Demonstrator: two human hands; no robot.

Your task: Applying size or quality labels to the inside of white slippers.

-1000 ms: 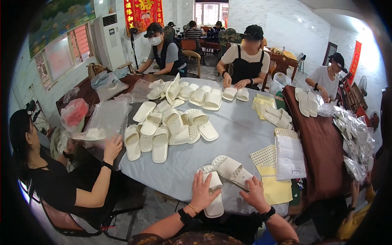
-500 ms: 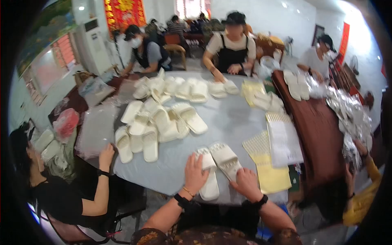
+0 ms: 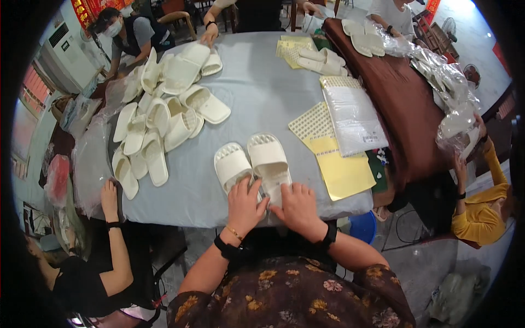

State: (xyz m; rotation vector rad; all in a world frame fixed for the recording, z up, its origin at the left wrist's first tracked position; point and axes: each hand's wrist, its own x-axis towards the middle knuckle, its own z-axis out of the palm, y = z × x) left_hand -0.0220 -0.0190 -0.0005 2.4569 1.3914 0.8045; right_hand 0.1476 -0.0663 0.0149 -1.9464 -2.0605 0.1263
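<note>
Slippers [image 3: 252,164], two white ones, lie side by side at the near edge of the grey table [image 3: 257,93].
A second ago they sat askew; now they're squared as a pair under my hands. My left hand [image 3: 243,205] and right hand [image 3: 298,205] press flat, fingers spread, gripping nothing. Far left lies a heap of more slippers [image 3: 158,120], too overlapped to count; right, one yellow sheet [image 3: 342,169].

**The wearer's dress**

Dark brown short-sleeved floral-print garment [image 3: 295,298] with orange and pink blossoms. Left hand [image 3: 244,205]: thin gold-coloured bracelet [image 3: 235,233] beside black wristband [image 3: 223,249]. Right hand [image 3: 299,208]: black wristband [image 3: 329,235]. Forearms bare.
</note>
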